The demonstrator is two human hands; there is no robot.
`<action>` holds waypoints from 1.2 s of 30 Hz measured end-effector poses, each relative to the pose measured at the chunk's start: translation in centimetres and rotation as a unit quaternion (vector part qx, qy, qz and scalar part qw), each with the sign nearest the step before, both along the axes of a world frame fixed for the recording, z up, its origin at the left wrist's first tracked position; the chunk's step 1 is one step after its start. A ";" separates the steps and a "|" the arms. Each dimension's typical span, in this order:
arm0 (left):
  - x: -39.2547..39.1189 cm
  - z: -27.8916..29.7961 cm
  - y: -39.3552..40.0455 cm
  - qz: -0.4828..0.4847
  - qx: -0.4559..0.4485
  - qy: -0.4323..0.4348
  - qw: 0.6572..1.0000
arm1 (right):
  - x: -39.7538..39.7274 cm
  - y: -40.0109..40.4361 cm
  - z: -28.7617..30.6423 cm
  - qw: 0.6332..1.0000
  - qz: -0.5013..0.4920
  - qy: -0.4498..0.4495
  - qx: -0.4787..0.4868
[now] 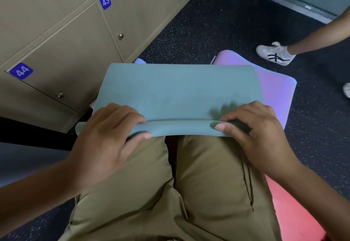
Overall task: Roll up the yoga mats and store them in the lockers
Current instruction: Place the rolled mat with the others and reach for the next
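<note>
Rolling has only begun: the left hand (108, 132) and right hand (253, 129) each curl fingers round the first tight turn of the thin grey-green yoga mat (176, 93) at the knees. Next, roll evenly forward (over the pink-purple mat (274, 93) beneath, probably flat) toward the shut beige lockers (66, 38).
</note>
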State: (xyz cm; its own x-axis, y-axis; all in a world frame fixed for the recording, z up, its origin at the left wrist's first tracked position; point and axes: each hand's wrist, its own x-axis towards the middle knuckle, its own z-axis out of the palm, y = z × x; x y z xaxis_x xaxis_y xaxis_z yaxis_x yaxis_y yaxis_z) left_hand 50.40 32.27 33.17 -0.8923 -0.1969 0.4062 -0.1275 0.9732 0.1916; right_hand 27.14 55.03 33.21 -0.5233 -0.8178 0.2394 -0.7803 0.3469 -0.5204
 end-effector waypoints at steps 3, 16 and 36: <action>0.2 -0.2 -0.2 0.000 0.007 -0.017 1.000 | -0.5 -0.4 0.3 0.998 -0.021 -0.065 0.018; -2.4 0.7 -2.1 0.111 0.225 -0.105 0.962 | 1.9 -0.6 -0.3 0.982 -0.017 0.188 -0.016; -2.9 -1.4 -2.3 0.030 0.061 0.024 0.997 | -2.4 -4.1 1.5 0.988 -0.060 -0.131 0.057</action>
